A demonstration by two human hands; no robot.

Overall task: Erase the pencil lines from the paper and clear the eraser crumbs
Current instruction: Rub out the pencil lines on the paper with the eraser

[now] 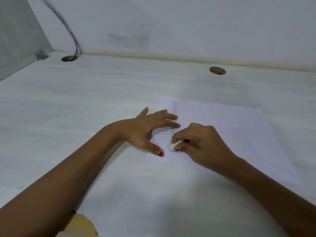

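Paper [222, 134]: white sheet lying flat on the counter [85, 100], turned a little askew to the counter's back edge.
Right hand [200, 142]: over the near-left part of the paper; its grip is closed, fingers and thumb curled round the eraser.
Eraser [175, 145]: small and white, pinched at the fingertips, its end down at the paper; blur makes it hard to say whether it truly touches.
Left hand [150, 127]: its grip is open and holds nothing; fingers straight and spread, pressing on the paper's left edge, thumb tip by the near-left corner, little finger off the paper on the counter.
Crumbs [204, 113]: dark specks scattered over the far half of the paper, some just beside the eraser, a few on the counter beyond the paper's far edge.
Grey streak [175, 106]: faint, near the paper's far-left corner.
Round hole [217, 71]: in the counter, beyond the paper's far edge.
Second hole [69, 58]: well to the far left of the paper, a cable [68, 29] running down into it.
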